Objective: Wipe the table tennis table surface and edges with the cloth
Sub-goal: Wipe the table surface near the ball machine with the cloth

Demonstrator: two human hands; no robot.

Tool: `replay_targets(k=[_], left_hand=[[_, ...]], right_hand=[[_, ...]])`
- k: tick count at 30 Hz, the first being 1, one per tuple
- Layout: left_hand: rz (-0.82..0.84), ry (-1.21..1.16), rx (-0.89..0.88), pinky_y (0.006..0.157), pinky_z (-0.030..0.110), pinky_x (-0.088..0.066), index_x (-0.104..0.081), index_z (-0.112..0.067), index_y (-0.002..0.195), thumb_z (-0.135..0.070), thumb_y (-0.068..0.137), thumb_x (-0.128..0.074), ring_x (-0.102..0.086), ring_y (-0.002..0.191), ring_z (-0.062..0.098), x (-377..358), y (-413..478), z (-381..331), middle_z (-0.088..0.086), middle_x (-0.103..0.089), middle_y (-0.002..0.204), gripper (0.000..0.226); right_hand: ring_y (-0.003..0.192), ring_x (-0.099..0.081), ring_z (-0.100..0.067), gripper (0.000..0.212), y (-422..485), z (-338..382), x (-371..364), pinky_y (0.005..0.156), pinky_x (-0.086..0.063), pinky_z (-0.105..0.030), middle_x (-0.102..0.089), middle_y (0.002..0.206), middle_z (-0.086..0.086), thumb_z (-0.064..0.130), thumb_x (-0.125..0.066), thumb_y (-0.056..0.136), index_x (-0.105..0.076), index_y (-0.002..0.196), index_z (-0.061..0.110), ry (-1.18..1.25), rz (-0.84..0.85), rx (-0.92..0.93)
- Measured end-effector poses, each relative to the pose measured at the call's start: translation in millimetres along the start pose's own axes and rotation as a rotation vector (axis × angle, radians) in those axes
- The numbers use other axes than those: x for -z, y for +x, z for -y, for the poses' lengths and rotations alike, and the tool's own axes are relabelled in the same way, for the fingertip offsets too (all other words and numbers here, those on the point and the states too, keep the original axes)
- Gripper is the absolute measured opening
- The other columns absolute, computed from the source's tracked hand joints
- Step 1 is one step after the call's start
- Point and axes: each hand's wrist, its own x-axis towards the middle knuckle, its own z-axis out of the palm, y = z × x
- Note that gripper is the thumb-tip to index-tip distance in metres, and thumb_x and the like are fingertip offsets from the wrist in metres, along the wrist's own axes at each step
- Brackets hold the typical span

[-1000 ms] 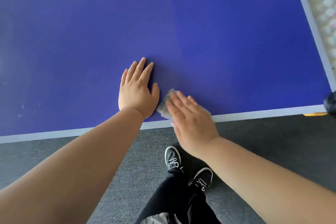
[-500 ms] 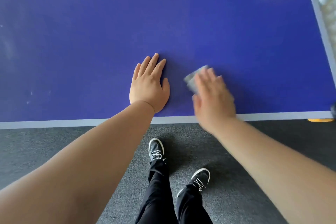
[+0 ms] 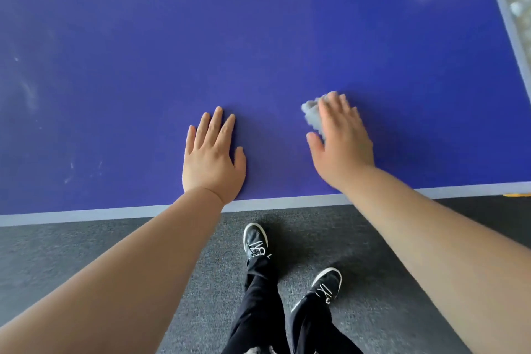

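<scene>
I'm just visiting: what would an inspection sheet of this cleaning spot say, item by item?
Surface: blue table, pale smudges at its left, pale line along the near edge.
Job's things: grey cloth on the table, under the right hand.
Clutter: nothing seen.
Hands: left hand flat on the table; right hand presses the cloth, fingers straight.
Cables: nothing seen.
Surroundings: grey carpet, black shoes.

worktop: one, blue, spanning 9 through 12 to 3 o'clock.
hands: two, the left hand at centre and the right hand just toward 3 o'clock.
cloth: one, grey, at the right hand's 11 o'clock.
edge lines: two, pale, at 8 and 2 o'clock.
shoes: two, black, at 6 o'clock.
legs: two, at 6 o'clock.
</scene>
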Motion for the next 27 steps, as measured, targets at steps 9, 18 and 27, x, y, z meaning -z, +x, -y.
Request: replay_targets(k=[9,18,27], left_hand=[[0.023,-0.013,0.006,0.130,0.045,-0.007,-0.033,-0.022,0.162,-0.033,0.097,-0.033,-0.013,0.160,0.022,4.7,1.0,-2.1,-0.001,-0.020,0.172,0.066],[0.008,-0.034,0.004,0.130,0.047,-0.009,-0.037,-0.020,0.160,-0.029,0.097,-0.038,-0.016,0.159,0.024,4.7,0.7,-1.5,0.001,-0.024,0.171,0.064],[0.011,-0.022,0.013,0.130,0.045,-0.008,-0.037,-0.021,0.160,-0.031,0.097,-0.037,-0.016,0.159,0.023,4.5,1.4,-1.3,-0.001,-0.023,0.171,0.064]], right_hand=[[0.151,-0.031,-0.037,0.058,1.2,-16.0,1.8,0.121,-0.032,-0.057,-0.035,0.163,-0.011,-0.002,-0.056,0.094,-0.042,0.150,0.004,0.008,0.102,0.251],[0.143,-0.043,-0.037,0.056,-12.1,38.7,-12.8,0.115,-0.040,-0.052,-0.040,0.162,-0.011,0.022,-0.062,0.093,-0.051,0.147,0.014,0.027,0.080,0.331],[0.139,-0.043,-0.045,0.041,43.8,-10.1,4.1,0.113,-0.040,-0.058,-0.045,0.154,-0.016,0.010,-0.055,0.100,-0.051,0.140,0.002,-0.009,0.010,0.178]])
